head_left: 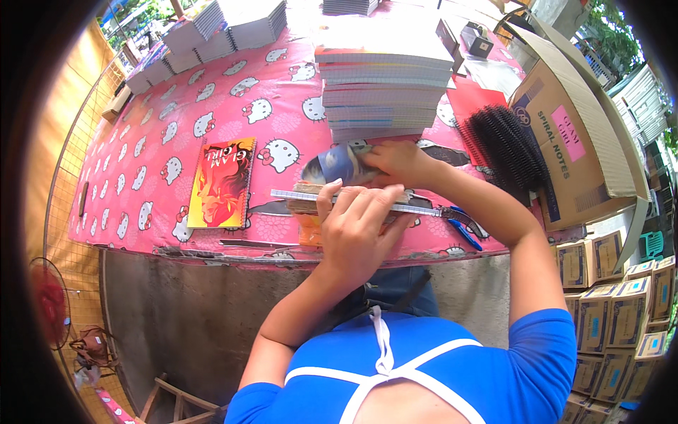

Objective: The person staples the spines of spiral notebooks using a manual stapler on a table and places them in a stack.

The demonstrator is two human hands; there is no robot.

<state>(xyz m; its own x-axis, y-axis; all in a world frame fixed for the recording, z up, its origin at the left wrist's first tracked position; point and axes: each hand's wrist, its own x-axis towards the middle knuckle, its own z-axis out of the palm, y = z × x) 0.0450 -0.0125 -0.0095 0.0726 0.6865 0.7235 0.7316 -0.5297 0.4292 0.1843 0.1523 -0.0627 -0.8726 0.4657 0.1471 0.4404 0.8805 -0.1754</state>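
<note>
My left hand (357, 222) is closed over a thin pad of notebook pages (286, 195) held on edge near the table's front, fingers bent across its top edge. Beyond the pad, my right hand (399, 164) curls its fingers at the end of a blue printed piece (337, 165); what they grip is partly hidden. Under the pad, brownish and orange surfaces show in part. To the left lies a spiral notebook (221, 184) with a red and yellow cover. By the pad's right end are a blue pen-like tool (465, 233) and a dark curved strip.
A tall stack of page blocks (381, 92) stands just beyond my hands. On the right are black spiral coils (505, 145), red sheets and an open cardboard box (565, 141). Stacked notebooks (201, 35) line the far left of the pink table (148, 169). Cartons (611, 311) are piled at right.
</note>
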